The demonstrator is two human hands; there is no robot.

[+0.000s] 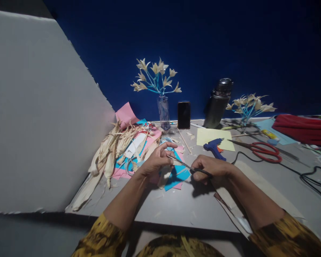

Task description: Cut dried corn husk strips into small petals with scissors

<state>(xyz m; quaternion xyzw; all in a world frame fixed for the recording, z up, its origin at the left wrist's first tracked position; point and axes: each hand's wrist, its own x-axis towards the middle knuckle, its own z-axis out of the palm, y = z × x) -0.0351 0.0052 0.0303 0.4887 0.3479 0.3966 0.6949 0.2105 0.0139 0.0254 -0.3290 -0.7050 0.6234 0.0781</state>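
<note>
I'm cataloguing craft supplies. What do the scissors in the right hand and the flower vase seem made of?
Scissors: probably steel blades, judging by their greyish metallic sheen; dark handles, material unclear. Flower vase: clear, glossy glass or plastic; it looks see-through with bright highlights.

From above and behind the grip on dark-handled metal scissors (186, 165), a head-worn camera looks forward and down, flat dark-blue wall (203, 43) beyond.

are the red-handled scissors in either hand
No, the red-handled scissors lie on the table, and the right hand holds a dark-handled pair.
</note>
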